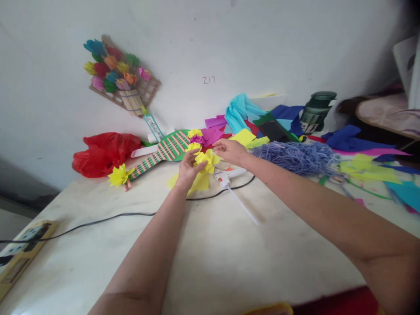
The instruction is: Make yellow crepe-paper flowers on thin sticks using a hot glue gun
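Note:
My left hand [188, 168] is closed on a yellow crepe-paper flower [210, 158], with thumb and fingers at its left side. My right hand [232, 151] is beside the flower's right edge, fingertips pinched together; what they hold, if anything, is too small to make out. Just behind lies a green guitar-shaped craft [173, 146] with pink strips across it. Yellow and magenta paper flowers sit at its wide end, and another yellow flower [120, 176] is at its narrow end. Under my left hand a yellow paper sheet [200, 183] rests on the table.
A white glue gun [226, 177] with a glue stick lies right of the flower, near a black cord [127, 214]. A power strip [28, 245] is at left. Behind are a red plastic bag [105, 153], a purple string bundle [295, 157], coloured paper and a dark green bottle [317, 113].

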The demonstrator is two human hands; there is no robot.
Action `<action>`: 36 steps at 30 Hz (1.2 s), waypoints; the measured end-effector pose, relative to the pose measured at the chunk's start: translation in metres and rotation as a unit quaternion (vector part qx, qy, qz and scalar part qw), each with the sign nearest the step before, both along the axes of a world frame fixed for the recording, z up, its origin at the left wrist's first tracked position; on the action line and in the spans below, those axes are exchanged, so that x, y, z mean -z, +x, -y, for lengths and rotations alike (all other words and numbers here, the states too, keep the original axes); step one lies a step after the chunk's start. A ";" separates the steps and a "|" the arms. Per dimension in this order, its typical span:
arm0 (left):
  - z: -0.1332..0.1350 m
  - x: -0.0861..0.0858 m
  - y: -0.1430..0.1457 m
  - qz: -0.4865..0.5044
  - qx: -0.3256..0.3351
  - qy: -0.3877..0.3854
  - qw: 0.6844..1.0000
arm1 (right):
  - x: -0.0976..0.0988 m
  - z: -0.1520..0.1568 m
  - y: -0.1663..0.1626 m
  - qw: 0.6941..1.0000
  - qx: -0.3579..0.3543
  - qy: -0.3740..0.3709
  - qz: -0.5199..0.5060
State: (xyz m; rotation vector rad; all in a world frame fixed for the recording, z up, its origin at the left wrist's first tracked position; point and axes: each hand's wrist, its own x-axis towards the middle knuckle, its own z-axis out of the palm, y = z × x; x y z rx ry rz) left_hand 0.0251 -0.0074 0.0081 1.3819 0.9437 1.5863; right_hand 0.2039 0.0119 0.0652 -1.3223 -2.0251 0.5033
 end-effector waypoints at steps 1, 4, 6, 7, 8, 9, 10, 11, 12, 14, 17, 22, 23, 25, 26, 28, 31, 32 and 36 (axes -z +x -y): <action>0.000 -0.001 0.001 0.003 0.005 -0.003 1.000 | 0.000 0.000 -0.001 1.000 -0.010 -0.004 -0.004; 0.001 -0.002 0.002 0.019 0.030 -0.018 0.999 | 0.001 0.001 -0.003 0.999 -0.042 -0.021 -0.014; 0.000 -0.002 0.002 0.029 0.044 -0.028 0.998 | 0.001 0.000 -0.005 0.998 -0.055 -0.028 -0.011; 0.000 -0.001 0.002 0.032 0.046 -0.032 0.998 | 0.000 0.000 -0.006 0.998 -0.059 -0.029 -0.007; -0.001 -0.001 0.001 0.034 0.044 -0.034 0.998 | 0.000 -0.001 -0.005 0.998 -0.057 -0.028 -0.002; -0.002 0.000 0.000 0.035 0.040 -0.034 0.998 | -0.001 -0.003 -0.004 0.998 -0.050 -0.024 0.008; -0.003 0.001 -0.002 0.035 0.035 -0.031 0.998 | -0.003 -0.004 -0.003 0.999 -0.035 -0.015 0.027; -0.004 0.001 -0.003 0.036 0.030 -0.028 0.999 | -0.004 -0.004 0.000 0.998 -0.015 -0.002 0.054; -0.005 0.002 -0.004 0.039 0.025 -0.024 0.999 | -0.006 -0.005 0.003 0.995 0.011 0.010 0.097; -0.006 0.003 -0.006 0.048 0.023 -0.018 0.998 | -0.011 -0.004 0.010 0.979 0.045 0.021 0.199; -0.007 0.002 -0.008 0.062 0.031 -0.017 0.997 | -0.016 -0.002 0.019 0.954 0.047 -0.011 0.295; -0.008 0.000 -0.010 0.057 0.024 -0.018 0.998 | -0.017 -0.005 0.026 0.940 0.019 -0.034 0.338; -0.008 -0.001 -0.010 0.055 0.022 -0.017 0.998 | -0.017 -0.006 0.026 0.938 0.018 -0.039 0.344; -0.008 -0.001 -0.011 0.055 0.021 -0.013 0.998 | -0.014 -0.009 0.026 0.929 0.022 -0.052 0.365; -0.008 -0.001 -0.011 0.055 0.022 -0.011 0.998 | -0.012 -0.011 0.026 0.923 0.027 -0.058 0.379; -0.008 -0.001 -0.011 0.055 0.023 -0.008 0.998 | -0.006 -0.015 0.025 0.911 0.035 -0.069 0.404; -0.008 -0.001 -0.010 0.054 0.021 -0.011 0.998 | 0.007 -0.026 0.025 0.904 0.053 -0.072 0.418; -0.008 -0.001 -0.010 0.055 0.021 -0.012 0.998 | 0.011 -0.030 0.026 0.902 0.056 -0.073 0.422; -0.009 -0.001 -0.010 0.053 0.013 -0.010 0.998 | 0.023 -0.043 0.030 0.889 0.052 -0.065 0.449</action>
